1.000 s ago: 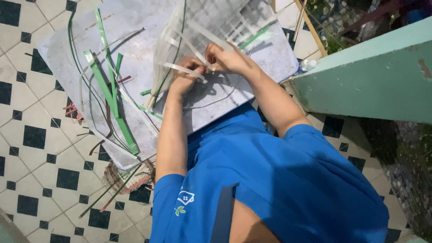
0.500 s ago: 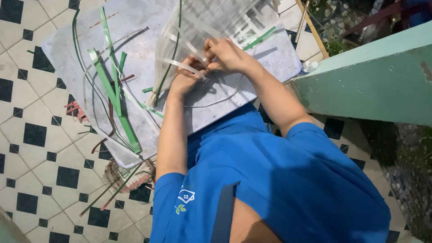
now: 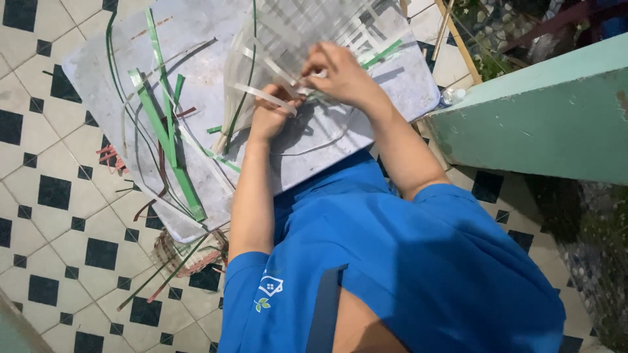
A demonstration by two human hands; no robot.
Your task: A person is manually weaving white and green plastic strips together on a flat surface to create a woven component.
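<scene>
Woven strips of pale, see-through plastic lie in a loose lattice at the top of a grey board that rests across our lap, and we work at the near edge of that weave. Our left hand is closed, pinching one loose pale strip that sticks out to the left over its fingers. Our right hand sits just beside it, fingers curled down together onto the lattice; what it grips under them we cannot tell. Left of the hands the board is crowded: long green strips lie lengthwise, thin dark strands loop around them, and a few more pale strips fan out from the weave toward our left wrist. One green strip pokes out from under the lattice on the right. Below the board, on the black-and-white tiled floor, sits a small tangle of reddish and green offcuts. A green painted ledge stands close on our right, and our blue shirt fills the foreground.
</scene>
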